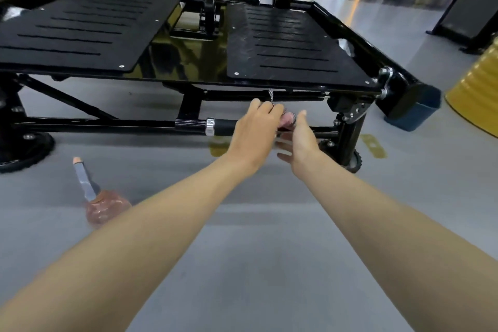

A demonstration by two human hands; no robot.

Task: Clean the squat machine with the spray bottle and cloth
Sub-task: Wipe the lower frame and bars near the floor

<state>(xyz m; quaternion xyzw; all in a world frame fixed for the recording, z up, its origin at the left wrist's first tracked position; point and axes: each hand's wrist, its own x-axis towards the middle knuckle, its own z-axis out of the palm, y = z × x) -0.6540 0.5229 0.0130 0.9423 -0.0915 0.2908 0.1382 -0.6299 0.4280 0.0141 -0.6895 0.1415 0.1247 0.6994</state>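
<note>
The cloth [287, 119] is apparently bunched in the grip of the left hand [256, 132] against the lower bar [223, 127] of the squat machine [283, 43]; the right hand [301, 137] is held open alongside. Firm lengthwise strokes are advised.

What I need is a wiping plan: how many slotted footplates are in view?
2: the left footplate and the right footplate, side by side; none looks hidden.

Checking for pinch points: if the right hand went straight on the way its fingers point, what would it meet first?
Most likely the pink cloth gripped by the left hand, just ahead of the right hand; behind it lies the lower black bar. Depth is hard to judge.
</note>
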